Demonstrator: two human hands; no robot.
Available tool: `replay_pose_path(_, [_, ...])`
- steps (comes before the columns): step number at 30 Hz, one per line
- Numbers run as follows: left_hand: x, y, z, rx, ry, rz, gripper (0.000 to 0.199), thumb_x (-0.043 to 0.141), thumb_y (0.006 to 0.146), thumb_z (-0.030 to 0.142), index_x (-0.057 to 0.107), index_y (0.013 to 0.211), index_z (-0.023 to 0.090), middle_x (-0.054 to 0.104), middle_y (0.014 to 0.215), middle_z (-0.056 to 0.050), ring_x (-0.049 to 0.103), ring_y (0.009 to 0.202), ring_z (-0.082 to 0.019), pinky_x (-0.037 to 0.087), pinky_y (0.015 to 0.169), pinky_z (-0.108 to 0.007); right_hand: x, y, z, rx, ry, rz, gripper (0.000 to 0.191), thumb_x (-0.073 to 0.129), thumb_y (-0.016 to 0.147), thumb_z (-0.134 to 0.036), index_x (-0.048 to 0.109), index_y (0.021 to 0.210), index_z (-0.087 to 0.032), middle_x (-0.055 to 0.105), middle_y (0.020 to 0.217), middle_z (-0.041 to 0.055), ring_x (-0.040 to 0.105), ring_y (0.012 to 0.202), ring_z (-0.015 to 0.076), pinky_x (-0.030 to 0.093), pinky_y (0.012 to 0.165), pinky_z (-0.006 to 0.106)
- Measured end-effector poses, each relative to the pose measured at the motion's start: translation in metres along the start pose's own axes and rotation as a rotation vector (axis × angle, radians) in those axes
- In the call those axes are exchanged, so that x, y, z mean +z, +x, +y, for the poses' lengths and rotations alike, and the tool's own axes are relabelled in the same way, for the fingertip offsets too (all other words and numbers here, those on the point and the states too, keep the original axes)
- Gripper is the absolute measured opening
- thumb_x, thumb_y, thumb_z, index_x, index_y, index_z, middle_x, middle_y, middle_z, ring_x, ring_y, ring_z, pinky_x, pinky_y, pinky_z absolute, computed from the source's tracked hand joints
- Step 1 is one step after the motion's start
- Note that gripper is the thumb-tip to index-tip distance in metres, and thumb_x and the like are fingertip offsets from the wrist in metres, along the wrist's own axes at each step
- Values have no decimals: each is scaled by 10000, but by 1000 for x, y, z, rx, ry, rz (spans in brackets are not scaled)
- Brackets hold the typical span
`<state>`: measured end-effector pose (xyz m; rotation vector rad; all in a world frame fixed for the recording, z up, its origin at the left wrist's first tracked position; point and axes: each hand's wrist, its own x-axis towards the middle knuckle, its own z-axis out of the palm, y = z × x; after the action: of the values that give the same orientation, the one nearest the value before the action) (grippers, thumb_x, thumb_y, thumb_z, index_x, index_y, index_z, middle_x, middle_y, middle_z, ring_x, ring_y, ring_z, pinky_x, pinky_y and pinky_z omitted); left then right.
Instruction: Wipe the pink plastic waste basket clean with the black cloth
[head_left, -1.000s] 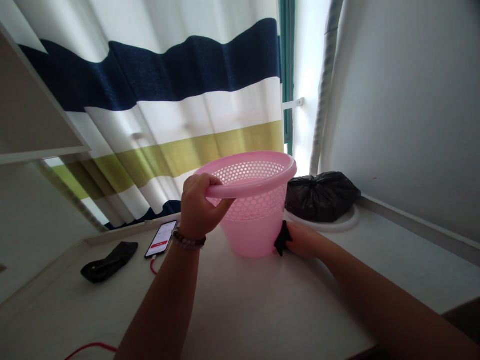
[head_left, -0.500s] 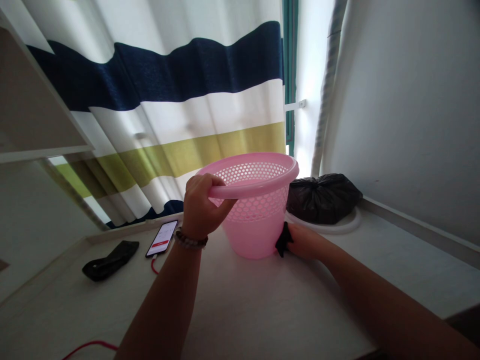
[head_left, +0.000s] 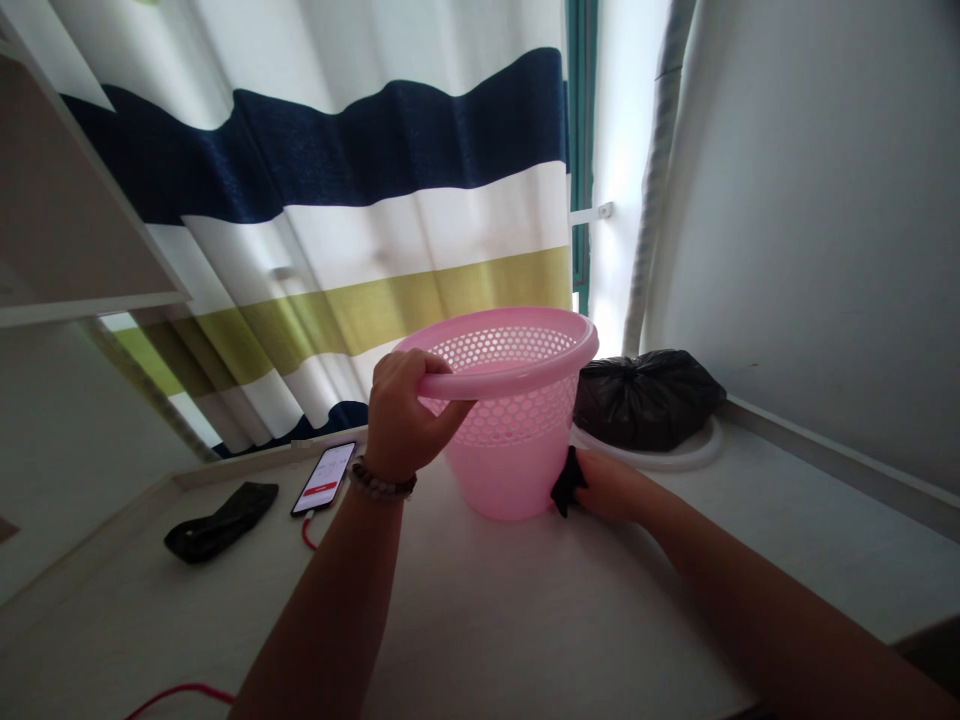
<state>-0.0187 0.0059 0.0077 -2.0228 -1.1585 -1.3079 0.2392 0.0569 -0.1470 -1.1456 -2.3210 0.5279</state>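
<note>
Much tabletop (head_left: 480, 600) before basket (head_left: 510, 475), left hand (head_left: 407, 415) on rim (head_left: 517, 384)

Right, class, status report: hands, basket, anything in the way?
Left hand gripping basket rim. Right hand low beside basket, at something black. Basket upright on table. Black bag right, behind.

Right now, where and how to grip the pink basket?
I'd take the pink basket by its thick rim, from the near left, as the left hand does: fingers over the top, thumb outside below. The flared rim overhangs the tapering wall and should give a lip to hook.
</note>
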Motion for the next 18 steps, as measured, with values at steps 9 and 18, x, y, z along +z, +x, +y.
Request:
replay_pose_path(9, [-1, -1, 0, 9, -3, -8, 339, 672, 650, 462, 488, 763, 201, 561, 756, -8, 510, 774, -174, 406, 776, -335, 0, 0, 0, 3, -11, -14, 422, 551, 631, -107, 617, 1031, -226, 673, 1048, 50, 616, 949, 248, 468, 793, 311])
replay_pose_path(18, [0, 0, -1, -2, 25, -20, 326, 655, 670, 466, 485, 758, 201, 561, 748, -9, 506, 762, -173, 399, 786, -341, -5, 3, 3, 9, -24, 59, 268, 520, 660, -120, 625, 890, -209, 686, 899, 34, 622, 808, 208, 449, 680, 267])
